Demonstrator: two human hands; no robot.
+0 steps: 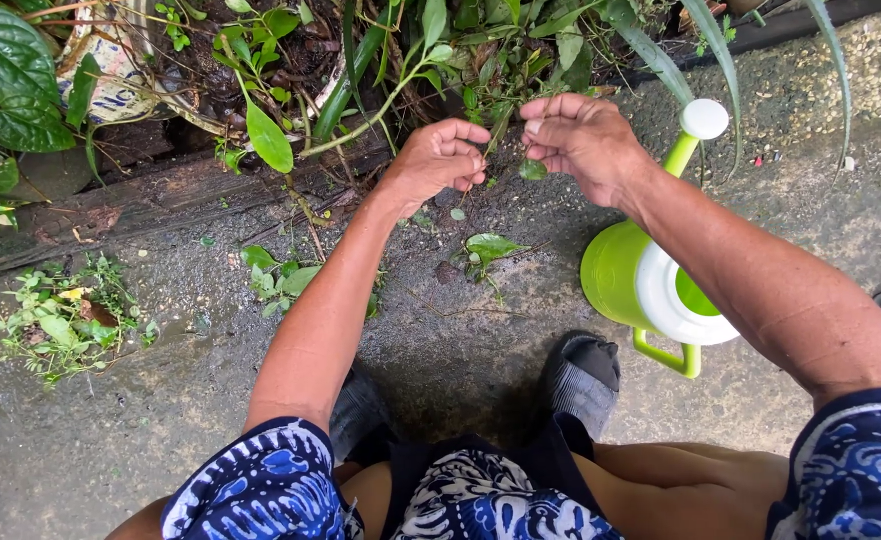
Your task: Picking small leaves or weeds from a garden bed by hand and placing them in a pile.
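Green stem (501,130) pinched between L hand (439,160) & R hand (581,140); pulled weeds (66,315) piled on concrete, more left.

Both bare arms are reaching forward from blue patterned sleeves — forearms converging toward the middle. The left hand (439,158) is curling loosely, thumb meeting fingertips in a pinch. The right hand (579,138) is bending at the wrist — fingers folding down toward the left.
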